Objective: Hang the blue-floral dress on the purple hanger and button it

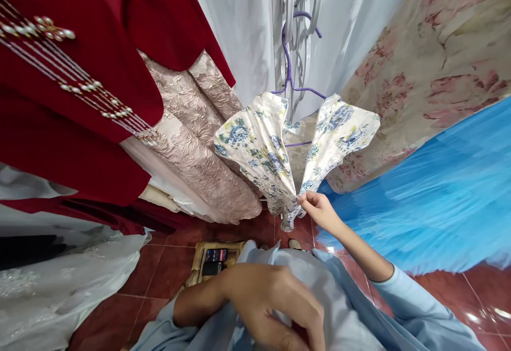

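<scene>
A sleeveless floral garment [267, 154], cream with blue flowers and a deep V-shaped front, hangs on a purple hanger [290, 74]. My right hand [315, 207] pinches the garment between thumb and fingers at the bottom of the V. Close to the camera, in front of my body, my left hand [275, 303] is raised with its back up and its fingers curled. Those fingers are slightly blurred, and whatever they hold, if anything, is hidden. The garment's lower part hangs bunched beneath my right hand.
White hangers [315, 0] hang behind the purple one. Red clothing [80, 101] with beaded strands and a pink textured garment [207, 165] hang left. On the right are a floral fabric [451, 58] and blue tulle [423, 202]. A phone [216, 255] lies on a wooden stool [198, 258].
</scene>
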A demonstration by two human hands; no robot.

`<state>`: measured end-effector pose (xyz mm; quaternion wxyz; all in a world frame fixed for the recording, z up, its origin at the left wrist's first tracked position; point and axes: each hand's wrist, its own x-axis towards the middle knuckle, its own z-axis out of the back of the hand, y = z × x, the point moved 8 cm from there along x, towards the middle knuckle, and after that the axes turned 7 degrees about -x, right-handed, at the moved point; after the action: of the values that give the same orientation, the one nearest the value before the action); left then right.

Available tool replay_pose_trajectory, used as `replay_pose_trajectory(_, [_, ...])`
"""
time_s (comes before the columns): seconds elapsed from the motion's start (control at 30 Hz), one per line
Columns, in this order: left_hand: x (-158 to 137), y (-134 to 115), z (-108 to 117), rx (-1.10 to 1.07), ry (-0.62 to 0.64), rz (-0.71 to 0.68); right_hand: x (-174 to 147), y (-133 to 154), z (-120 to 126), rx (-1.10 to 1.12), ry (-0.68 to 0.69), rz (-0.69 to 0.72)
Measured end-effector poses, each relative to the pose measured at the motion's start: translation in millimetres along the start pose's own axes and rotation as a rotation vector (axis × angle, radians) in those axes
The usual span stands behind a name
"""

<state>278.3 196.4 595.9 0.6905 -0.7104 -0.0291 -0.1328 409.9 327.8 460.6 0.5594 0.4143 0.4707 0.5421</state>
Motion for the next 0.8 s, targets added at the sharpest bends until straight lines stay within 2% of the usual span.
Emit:
replay_pose_trajectory(0.07, [6, -2, 2, 0.033, -0.001, 0.003, -1, 1, 2, 0.008, 0.031, 0.002])
replay_pose_trajectory(0.13, [8, 10, 9, 0.132, -0.050, 0.071, -3, 4, 6, 0.005, 0.063, 0.010])
replay_pose_trajectory(0.2, [4, 40, 29, 0.249, -0.220, 0.221, -4, 6, 12, 0.004, 0.080, 0.019])
replay_pose_trajectory(0.27, [-11, 81, 66, 0.383, -0.558, 0.428, -4, 7, 16, 0.019, 0.089, 0.018])
replay_pose_trajectory(0.33, [-38, 111, 106, 0.556, -1.049, 0.577, -4, 6, 17, 0.048, 0.102, 0.003])
replay_pose_trajectory(0.37, [-45, 123, 118, 0.590, -1.228, 0.569, -3, 5, 16, 0.063, 0.110, -0.007])
replay_pose_trajectory(0.43, [-45, 137, 131, 0.641, -1.435, 0.430, -1, 1, 12, 0.090, 0.119, -0.021])
replay_pose_trajectory(0.5, [-36, 143, 134, 0.710, -1.529, 0.276, 0, -2, 7, 0.112, 0.119, -0.014])
replay_pose_trajectory(0.57, [-30, 142, 132, 0.775, -1.598, 0.193, -1, -3, 1, 0.126, 0.118, 0.001])
replay_pose_trajectory(0.7, [-32, 140, 122, 0.797, -1.679, 0.165, 1, 11, 0, 0.128, 0.092, 0.016])
replay_pose_trajectory(0.8, [-32, 140, 118, 0.789, -1.658, 0.193, 17, 49, 10, 0.141, 0.073, 0.063])
